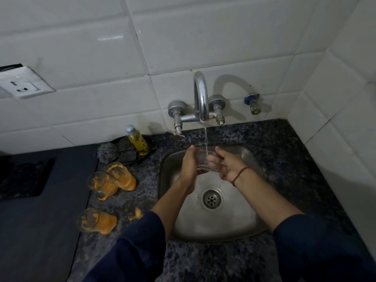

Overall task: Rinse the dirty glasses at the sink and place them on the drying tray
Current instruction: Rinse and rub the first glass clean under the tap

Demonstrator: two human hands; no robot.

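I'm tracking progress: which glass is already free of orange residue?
The glass gripped by the left hand and right hand under the tap: it looks clear, while the three counter glasses are smeared orange.

One clear glass rim-up in water stream over steel sink; three orange-smeared glasses stand on counter just left of it.
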